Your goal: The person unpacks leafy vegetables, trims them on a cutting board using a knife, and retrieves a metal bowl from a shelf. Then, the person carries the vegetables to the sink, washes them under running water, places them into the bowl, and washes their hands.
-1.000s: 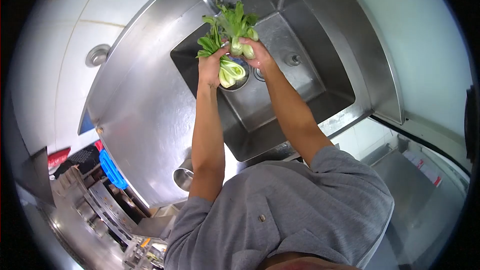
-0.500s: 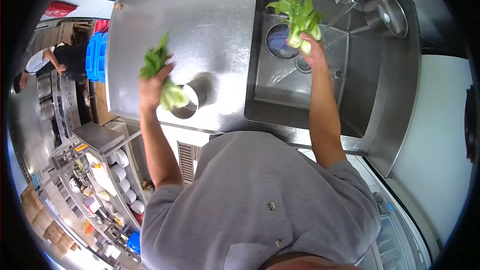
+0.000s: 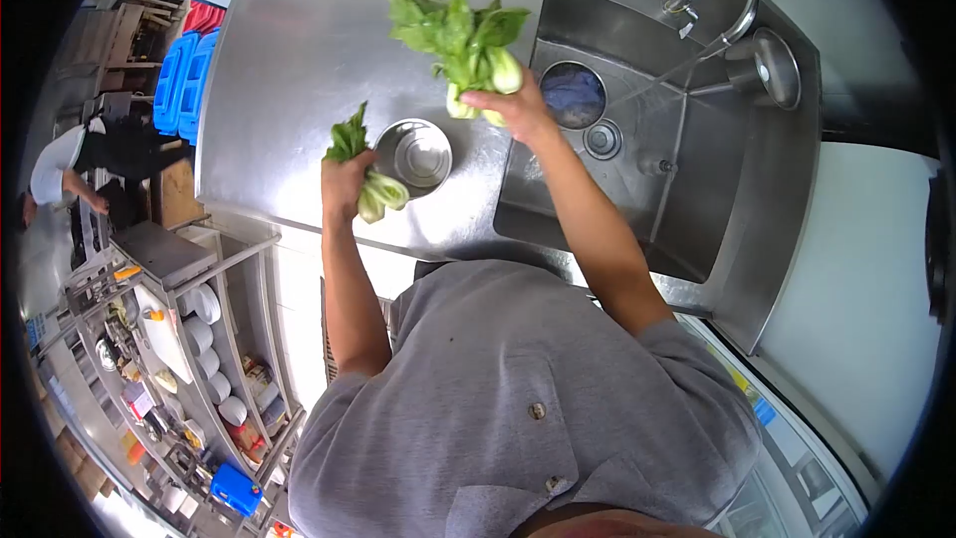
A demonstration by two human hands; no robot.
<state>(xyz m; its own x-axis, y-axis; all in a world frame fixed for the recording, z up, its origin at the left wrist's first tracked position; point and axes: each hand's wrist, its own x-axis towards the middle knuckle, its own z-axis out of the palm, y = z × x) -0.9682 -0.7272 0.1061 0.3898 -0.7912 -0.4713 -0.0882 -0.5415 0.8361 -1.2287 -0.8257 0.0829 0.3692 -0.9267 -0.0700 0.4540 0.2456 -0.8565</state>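
My left hand (image 3: 346,182) is wrapped round a head of bok choy (image 3: 383,197), its pale stem end pointing down and right and its leaves sticking out above my fist. Just right of that hand, a round metal pot (image 3: 418,167) stands open on the steel counter. My right hand (image 3: 520,112) grips a leafier bunch of bok choy (image 3: 460,38) by the white stems, over the counter beside the sink's left edge. Its fingers are partly hidden by the stems.
Right of the counter (image 3: 299,60) is a steel sink (image 3: 597,204). In it sits a round container (image 3: 573,97) with something bluish inside. A faucet (image 3: 742,15) arches over its far corner, beside a round metal strainer (image 3: 777,68). Another person (image 3: 70,164) stands far left.
My right hand has carried its bok choy left, from above the sink to above the counter. My left hand's bunch no longer overlaps the pot as before. The camera view has shifted slightly.
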